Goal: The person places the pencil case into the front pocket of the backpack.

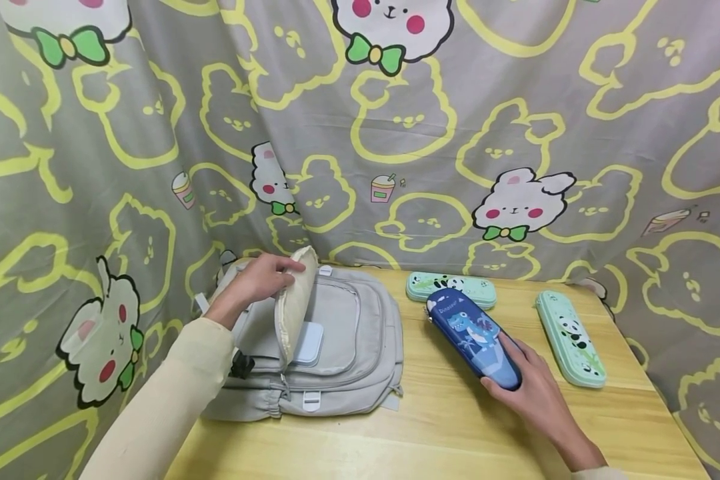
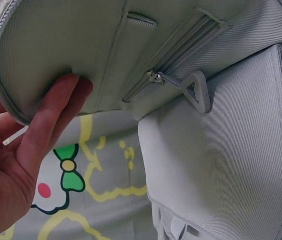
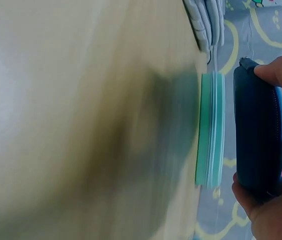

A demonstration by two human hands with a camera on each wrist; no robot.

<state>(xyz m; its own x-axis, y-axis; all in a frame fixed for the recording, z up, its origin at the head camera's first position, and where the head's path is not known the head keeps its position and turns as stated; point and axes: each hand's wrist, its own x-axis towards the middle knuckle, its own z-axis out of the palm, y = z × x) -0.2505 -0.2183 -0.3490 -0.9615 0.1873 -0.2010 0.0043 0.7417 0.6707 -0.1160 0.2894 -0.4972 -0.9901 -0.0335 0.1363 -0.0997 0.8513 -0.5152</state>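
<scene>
A grey backpack (image 1: 375, 333) lies on the table with its front pocket unzipped. My left hand (image 1: 267, 277) pinches the pocket's flap (image 1: 297, 300) near its edge and holds it raised. In the left wrist view, fingers (image 2: 56, 107) press on the flap's grey outer side (image 2: 96, 45). Inside the pocket shows a pale blue flat box (image 1: 309, 343). To the right of the backpack, my right hand (image 1: 531, 387) grips a dark blue dinosaur pencil case (image 1: 471, 337) by its near end. The right wrist view shows this case (image 3: 255, 130) lifted above the table, its zipper side visible.
Two mint green panda pencil cases lie on the wooden table (image 1: 444, 427), one at the back (image 1: 483, 290), partly behind the blue case, the other at the right (image 1: 571, 340). A patterned curtain (image 1: 408, 133) hangs behind the table and along its sides.
</scene>
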